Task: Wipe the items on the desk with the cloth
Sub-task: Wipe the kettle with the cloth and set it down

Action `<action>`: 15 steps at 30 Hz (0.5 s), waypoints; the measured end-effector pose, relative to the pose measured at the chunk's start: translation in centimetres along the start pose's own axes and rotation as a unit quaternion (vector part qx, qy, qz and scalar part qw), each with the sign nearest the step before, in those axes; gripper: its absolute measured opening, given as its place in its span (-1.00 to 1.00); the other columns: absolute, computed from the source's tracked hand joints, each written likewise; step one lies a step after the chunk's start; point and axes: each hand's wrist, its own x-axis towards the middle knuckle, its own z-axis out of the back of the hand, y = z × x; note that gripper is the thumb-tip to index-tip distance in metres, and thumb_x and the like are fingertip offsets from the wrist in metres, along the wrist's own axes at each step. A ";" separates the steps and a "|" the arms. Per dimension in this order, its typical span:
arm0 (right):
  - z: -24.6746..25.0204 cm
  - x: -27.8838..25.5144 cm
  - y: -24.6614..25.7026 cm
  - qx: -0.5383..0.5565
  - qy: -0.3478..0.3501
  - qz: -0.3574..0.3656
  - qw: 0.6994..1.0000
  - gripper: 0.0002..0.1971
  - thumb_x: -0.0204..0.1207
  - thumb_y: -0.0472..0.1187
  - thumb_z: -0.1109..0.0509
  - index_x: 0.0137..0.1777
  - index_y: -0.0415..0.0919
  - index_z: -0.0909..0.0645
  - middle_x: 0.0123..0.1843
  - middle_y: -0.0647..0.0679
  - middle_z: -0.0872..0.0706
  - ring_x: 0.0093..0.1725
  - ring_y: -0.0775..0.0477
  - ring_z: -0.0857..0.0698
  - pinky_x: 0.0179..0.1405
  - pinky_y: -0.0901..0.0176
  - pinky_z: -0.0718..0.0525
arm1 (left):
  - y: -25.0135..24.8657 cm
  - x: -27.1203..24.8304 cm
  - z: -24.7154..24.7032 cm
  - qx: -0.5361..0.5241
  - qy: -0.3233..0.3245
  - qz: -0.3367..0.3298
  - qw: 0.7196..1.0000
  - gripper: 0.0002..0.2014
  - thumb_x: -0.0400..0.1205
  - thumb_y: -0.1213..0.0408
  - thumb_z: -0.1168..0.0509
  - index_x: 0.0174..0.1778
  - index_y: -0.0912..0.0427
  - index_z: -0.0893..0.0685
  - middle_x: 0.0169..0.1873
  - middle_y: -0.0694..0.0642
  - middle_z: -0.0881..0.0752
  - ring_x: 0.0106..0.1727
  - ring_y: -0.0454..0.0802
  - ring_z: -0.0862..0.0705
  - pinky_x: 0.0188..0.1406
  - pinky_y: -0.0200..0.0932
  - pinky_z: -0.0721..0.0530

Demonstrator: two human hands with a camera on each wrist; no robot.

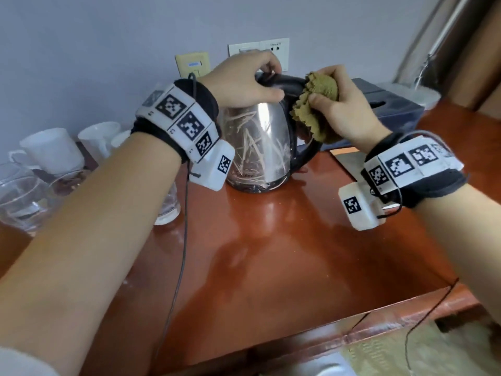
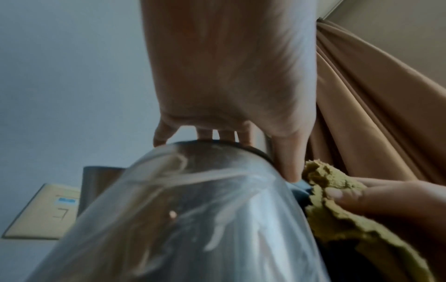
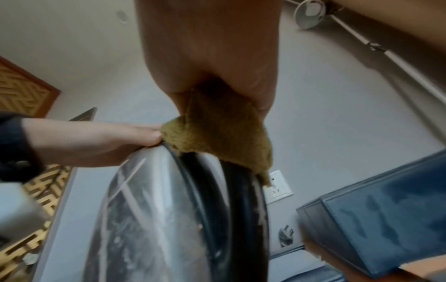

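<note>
Both hands are up on the shiny stainless-steel electric kettle (image 1: 257,142), which stands upright at the back of the glossy reddish-brown wooden tabletop (image 1: 284,253), close to the wall. The left hand (image 1: 245,82) caps the kettle's top, fingers curled down over the black lid, thumb pressed along the rim. The right hand (image 1: 344,104) has the crumpled olive-green cloth (image 1: 317,104) bunched in its curled fingers and thumb, pushing it against the top of the black handle (image 3: 243,209), a flap of cloth hanging down beside it. White streaks run across the steel body. To the left of the kettle sit white ceramic mugs (image 1: 51,150) and clear drinking glasses (image 1: 21,196). To the right, behind the right hand, a dark blue-grey box (image 1: 390,107) rests on the tabletop.
</note>
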 end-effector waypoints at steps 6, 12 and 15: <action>-1.0 1.5 1.9 -0.089 0.008 0.070 0.994 -0.73 0.61 -0.19 -0.28 0.25 -0.25 -0.44 -0.01 -0.03 -0.55 -0.04 0.03 -0.51 -0.19 0.30 -0.42 | -0.6 0.7 -0.4 0.027 -0.003 0.008 1.000 -0.52 0.49 0.11 -0.45 0.33 0.00 -0.53 0.18 0.00 -0.45 0.10 -0.08 -0.43 -0.01 -0.23 -0.32; -0.5 1.2 0.6 0.028 0.052 0.032 0.998 -0.87 0.61 -0.15 -0.32 -0.08 -0.02 -0.40 -0.24 0.19 -0.55 -0.31 0.43 -0.55 -0.21 0.47 -0.50 | -0.7 1.1 -0.1 0.041 -0.002 0.016 0.999 -0.52 0.50 0.02 -0.46 0.33 -0.04 -0.54 0.29 0.03 -0.52 0.20 -0.03 -0.50 0.10 -0.18 -0.38; 0.4 -0.3 -1.9 0.084 0.072 -0.049 0.993 -0.87 0.64 -0.06 -0.27 0.05 -0.01 -0.36 -0.10 0.11 -0.61 -0.07 0.25 -0.63 0.09 0.32 -0.58 | -0.7 1.3 -0.1 0.059 0.004 0.016 0.998 -0.53 0.53 0.01 -0.43 0.33 -0.04 -0.53 0.31 0.04 -0.51 0.23 0.01 -0.50 0.12 -0.19 -0.36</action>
